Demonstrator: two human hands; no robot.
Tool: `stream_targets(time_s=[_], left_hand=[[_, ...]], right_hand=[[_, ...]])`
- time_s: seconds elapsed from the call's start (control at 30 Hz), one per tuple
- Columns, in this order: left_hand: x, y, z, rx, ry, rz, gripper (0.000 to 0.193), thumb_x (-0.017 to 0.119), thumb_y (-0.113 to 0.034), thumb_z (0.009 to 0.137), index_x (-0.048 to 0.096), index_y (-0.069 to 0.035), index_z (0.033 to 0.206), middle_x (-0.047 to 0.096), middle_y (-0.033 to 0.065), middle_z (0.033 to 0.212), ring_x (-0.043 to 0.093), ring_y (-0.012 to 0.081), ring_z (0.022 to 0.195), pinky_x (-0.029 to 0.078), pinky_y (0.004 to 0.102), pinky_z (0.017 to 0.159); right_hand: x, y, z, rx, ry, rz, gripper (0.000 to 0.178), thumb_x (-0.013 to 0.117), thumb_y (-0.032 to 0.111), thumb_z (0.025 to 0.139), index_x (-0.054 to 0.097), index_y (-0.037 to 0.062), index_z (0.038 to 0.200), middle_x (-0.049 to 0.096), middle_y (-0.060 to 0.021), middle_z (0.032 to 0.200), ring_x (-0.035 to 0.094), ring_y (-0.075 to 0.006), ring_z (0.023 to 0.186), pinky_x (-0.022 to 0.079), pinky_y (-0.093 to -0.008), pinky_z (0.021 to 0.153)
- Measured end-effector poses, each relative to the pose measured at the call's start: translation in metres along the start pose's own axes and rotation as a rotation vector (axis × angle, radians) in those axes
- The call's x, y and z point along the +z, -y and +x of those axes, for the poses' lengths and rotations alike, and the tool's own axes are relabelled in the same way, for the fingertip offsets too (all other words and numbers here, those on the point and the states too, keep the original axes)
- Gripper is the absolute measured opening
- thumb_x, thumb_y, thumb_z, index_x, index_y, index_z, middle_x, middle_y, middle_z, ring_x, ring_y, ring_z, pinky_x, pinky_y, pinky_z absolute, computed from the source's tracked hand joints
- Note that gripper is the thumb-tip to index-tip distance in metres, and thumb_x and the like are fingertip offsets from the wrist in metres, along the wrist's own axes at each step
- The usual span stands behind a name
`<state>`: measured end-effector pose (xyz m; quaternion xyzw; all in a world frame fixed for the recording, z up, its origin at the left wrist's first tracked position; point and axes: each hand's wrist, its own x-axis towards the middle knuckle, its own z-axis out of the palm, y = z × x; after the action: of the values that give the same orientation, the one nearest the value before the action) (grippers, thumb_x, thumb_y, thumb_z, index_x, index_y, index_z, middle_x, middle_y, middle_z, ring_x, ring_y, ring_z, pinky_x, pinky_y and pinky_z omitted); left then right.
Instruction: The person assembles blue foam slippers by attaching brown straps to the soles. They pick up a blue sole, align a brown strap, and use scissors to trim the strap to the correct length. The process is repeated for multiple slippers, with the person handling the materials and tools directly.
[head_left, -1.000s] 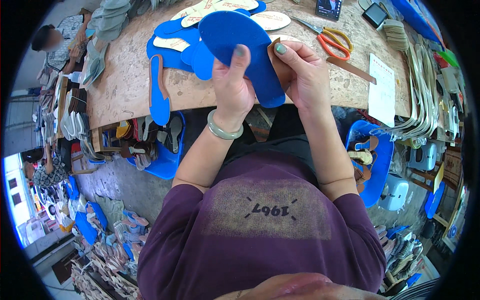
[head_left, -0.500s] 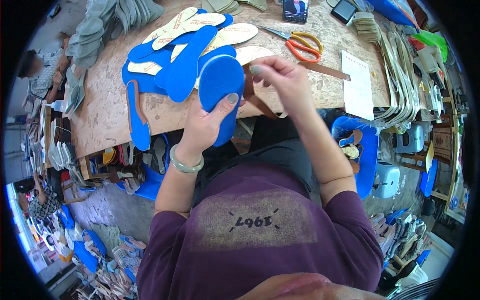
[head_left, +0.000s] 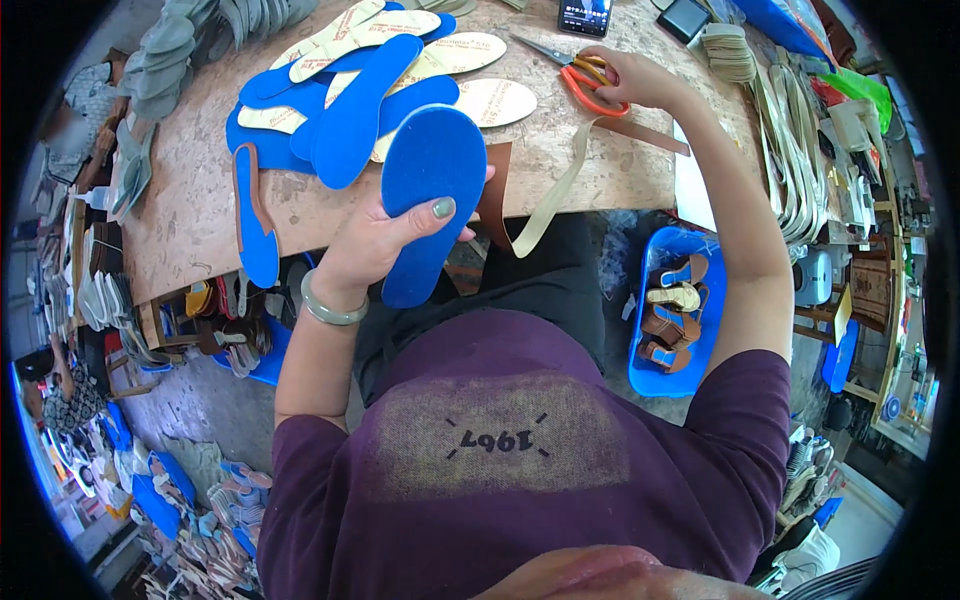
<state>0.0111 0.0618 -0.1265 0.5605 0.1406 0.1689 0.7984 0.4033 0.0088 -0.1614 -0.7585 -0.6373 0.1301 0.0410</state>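
My left hand [head_left: 365,245] grips a blue insole [head_left: 435,160] upright at the table's near edge, its thumb across the front and the other fingers mostly behind. A brown strip [head_left: 496,185] with a pale underside hangs from behind the insole, curls below the edge and runs back over the tabletop to the right. My right hand [head_left: 640,80] reaches across the table, with its fingers closed on the handles of a pair of scissors [head_left: 582,88] in orange and yellow. The scissor blades lie on the wood, pointing to the far left.
Blue and cream insoles [head_left: 345,130] lie piled left of centre. One insole with brown edging [head_left: 258,215] lies near the left edge. A phone [head_left: 586,15], a paper sheet [head_left: 692,185] and beige strips [head_left: 790,150] are farther right. Below stands a blue bin of sandals [head_left: 660,383].
My right hand has left the brown strip beside the insole and gone far right to the scissors. The strip hangs loose with its pale side showing. My left hand still holds the insole.
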Motion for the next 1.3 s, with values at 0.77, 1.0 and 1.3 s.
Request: stream_targets(time_s=[0.77,1.0,1.3], left_hand=[[0.006,0.02,-0.012,-0.095,0.071,0.143,0.047,0.058,-0.016,0.091,0.044,0.001,0.132,0.056,0.0156,0.127,0.064,0.0243,0.097,0.051,0.0296,0.079],[0.013,0.033,-0.015,-0.262,0.183,0.149,0.036,0.061,-0.026,0.092,0.058,-0.001,0.118,0.064,0.006,0.104,0.06,0.0125,0.09,0.05,0.0284,0.081],[0.019,0.035,-0.012,-0.318,0.276,0.135,0.038,0.062,-0.028,0.091,0.06,-0.001,0.116,0.064,0.0055,0.1,0.059,0.0131,0.088,0.05,0.0284,0.08]], right_hand=[[0.045,0.146,-0.21,0.18,0.198,1.544,0.12,0.074,0.074,0.049,0.035,0.0057,0.14,0.05,-0.0011,0.096,0.051,-0.0096,0.076,0.042,-0.021,0.067],[0.065,0.146,-0.235,0.264,0.201,1.177,0.107,0.076,0.066,0.041,0.047,0.0074,0.125,0.05,0.0027,0.087,0.044,-0.0041,0.07,0.038,-0.0185,0.062],[0.069,0.141,-0.241,0.221,0.196,1.179,0.1,0.08,0.059,0.047,0.048,0.0069,0.125,0.05,0.0031,0.085,0.046,-0.004,0.072,0.04,-0.0185,0.062]])
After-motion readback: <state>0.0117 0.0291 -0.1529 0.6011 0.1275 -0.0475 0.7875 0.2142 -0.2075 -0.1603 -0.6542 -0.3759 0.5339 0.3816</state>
